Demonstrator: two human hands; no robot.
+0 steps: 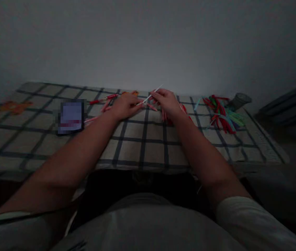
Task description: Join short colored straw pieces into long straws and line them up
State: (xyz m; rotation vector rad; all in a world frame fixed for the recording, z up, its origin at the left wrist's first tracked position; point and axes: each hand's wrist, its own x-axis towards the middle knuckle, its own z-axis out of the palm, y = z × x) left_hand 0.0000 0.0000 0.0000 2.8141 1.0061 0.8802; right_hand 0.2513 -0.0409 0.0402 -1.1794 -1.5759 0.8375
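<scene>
My right hand (166, 99) pinches a thin white stick (158, 88), which slants up to the right past the fingertips. Its lower end comes down to the fingertips of my left hand (126, 105). My left hand is closed on a slim pink piece (139, 103), seen only in part in the dim light. Another short pink piece (152, 107) lies between the two hands. Under my right wrist lies a bunch of red and pink strips (167, 118), partly covered by the arm.
A checked cloth (132, 146) covers the table against a wall. Left are a pixelated dark-framed device (71, 116), a red pen (103, 99) and an orange shape (14, 107). Right are red and green fuzzy stems (222, 116) and a glass (239, 100).
</scene>
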